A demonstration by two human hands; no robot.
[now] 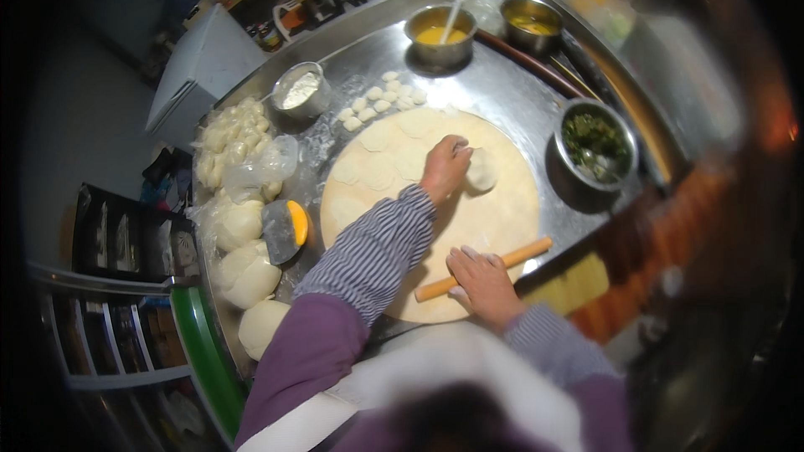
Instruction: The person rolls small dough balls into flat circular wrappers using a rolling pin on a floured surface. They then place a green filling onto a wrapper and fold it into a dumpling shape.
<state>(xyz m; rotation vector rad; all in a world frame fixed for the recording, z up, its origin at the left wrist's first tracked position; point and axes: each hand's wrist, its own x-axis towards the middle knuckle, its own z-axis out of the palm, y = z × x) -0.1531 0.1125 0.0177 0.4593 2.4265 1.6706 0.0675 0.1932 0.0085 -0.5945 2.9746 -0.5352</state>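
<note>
My left hand (pixel 445 168) reaches over the round wooden board (pixel 509 220), its fingers pinching the edge of a thin dough wrapper (pixel 482 172). The wrapper hangs tilted from the fingertips, above or just touching the board. Near the board's front edge, my right hand (pixel 482 279) lies over a short wooden rolling pin (pixel 529 252), the palm covering its middle. Several flat dough rounds (pixel 377 171) rest on the board's far left part, pale against the wood. Just beyond the board, small dough pieces (pixel 382 100) sit in a cluster on the floured steel worktop (pixel 370 56).
On the left are plastic-covered dough lumps (pixel 251 276), a dough scraper (pixel 282 232) with a yellow handle and a container of flour (pixel 301 91). Metal bowls hold yellow liquid (pixel 440 34), more yellow contents (pixel 532 25) and a green filling (pixel 593 141). A long dark rod (pixel 527 63) lies at the back right.
</note>
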